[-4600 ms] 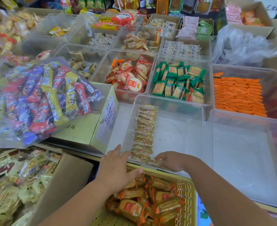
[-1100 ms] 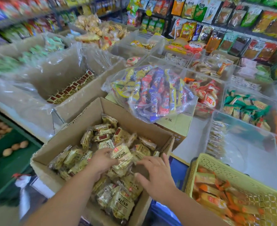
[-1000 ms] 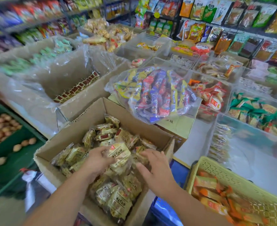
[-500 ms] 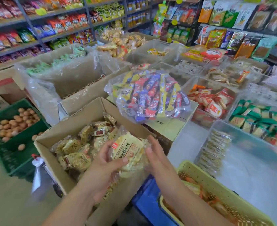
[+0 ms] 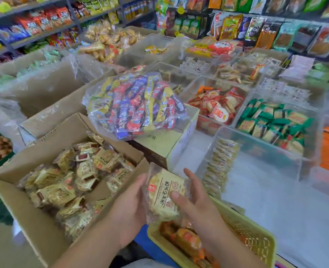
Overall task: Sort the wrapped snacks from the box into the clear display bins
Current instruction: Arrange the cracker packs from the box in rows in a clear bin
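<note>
Wrapped snacks (image 5: 165, 194), gripped between left hand (image 5: 130, 211) and right hand (image 5: 196, 206) just beside the box (image 5: 43, 235), are mid-transfer; next they probably need lining up beside the row (image 5: 220, 167) in the near clear bin (image 5: 256, 149).

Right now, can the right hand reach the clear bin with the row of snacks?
Probably yes. The right hand is close beside the clear bin with only the low yellow basket under it, though it holds a snack pack with the left hand.

The brown cardboard box (image 5: 63, 132) is matt. The pale-yellow film-wrapped snack pack (image 5: 165, 194) is glossy and crinkled. The clear rectangular plastic bin (image 5: 266, 151) and the yellow perforated plastic basket (image 5: 256, 244) are smooth.
</note>
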`<state>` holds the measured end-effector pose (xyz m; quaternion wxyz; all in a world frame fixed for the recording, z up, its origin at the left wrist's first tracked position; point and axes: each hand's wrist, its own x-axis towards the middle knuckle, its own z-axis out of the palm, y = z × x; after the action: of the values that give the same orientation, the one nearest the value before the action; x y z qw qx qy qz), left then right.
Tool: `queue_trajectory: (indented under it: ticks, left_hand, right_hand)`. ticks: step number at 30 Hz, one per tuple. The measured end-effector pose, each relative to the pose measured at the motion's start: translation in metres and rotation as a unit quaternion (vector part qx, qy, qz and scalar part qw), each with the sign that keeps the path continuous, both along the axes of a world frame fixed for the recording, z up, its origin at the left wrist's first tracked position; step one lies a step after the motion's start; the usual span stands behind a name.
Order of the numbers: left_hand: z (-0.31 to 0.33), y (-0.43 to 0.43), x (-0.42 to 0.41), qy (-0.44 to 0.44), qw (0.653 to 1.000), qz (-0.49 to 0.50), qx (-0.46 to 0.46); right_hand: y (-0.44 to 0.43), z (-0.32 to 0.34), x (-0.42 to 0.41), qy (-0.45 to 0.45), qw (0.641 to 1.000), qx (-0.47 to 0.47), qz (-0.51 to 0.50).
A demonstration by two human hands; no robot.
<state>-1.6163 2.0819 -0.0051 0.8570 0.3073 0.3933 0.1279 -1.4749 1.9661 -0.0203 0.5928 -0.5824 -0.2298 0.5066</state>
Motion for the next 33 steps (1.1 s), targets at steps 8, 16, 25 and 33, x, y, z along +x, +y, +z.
queue_trajectory:
  ticks: [8, 16, 25, 33]
  left_hand:
    - [-0.015, -0.009, 0.029, 0.062, 0.987, 0.022, 0.148]
    - [-0.022, -0.011, 0.043, 0.130, 0.941, 0.009, 0.313]
    - [-0.030, -0.008, 0.050, 0.191, 0.871, -0.064, 0.449]
    - [-0.031, 0.001, 0.055, 0.100, 0.958, 0.049, 0.263]
  right_hand:
    - [-0.009, -0.026, 0.026, -0.206, 0.970, -0.068, -0.106]
    - [-0.010, -0.016, 0.027, -0.326, 0.939, -0.107, -0.037]
    - [-0.021, -0.017, 0.053, -0.314, 0.944, -0.095, -0.038]
    - [-0.055, -0.044, 0.137, -0.368, 0.905, -0.174, -0.122]
